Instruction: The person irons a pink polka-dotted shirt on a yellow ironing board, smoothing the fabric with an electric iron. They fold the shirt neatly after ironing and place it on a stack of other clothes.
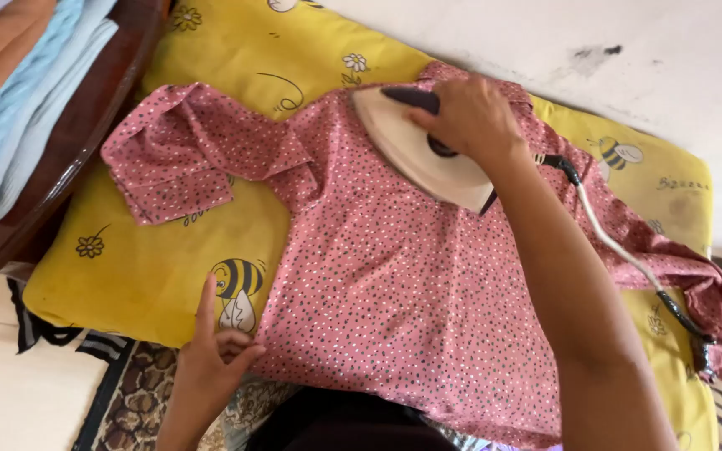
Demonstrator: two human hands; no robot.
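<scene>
Two hands work over a pink dotted shirt (394, 292) that lies spread flat on a yellow bee-print cushion (127, 276). The right hand (471, 117) has its fingers clamped around the dark handle of a cream iron (415, 150), which sits on the upper part of the shirt. The left hand (211, 355) rests at the shirt's lower edge, index finger straight, the other fingers curled in. Folded cloths (18, 92) lie at far left.
</scene>
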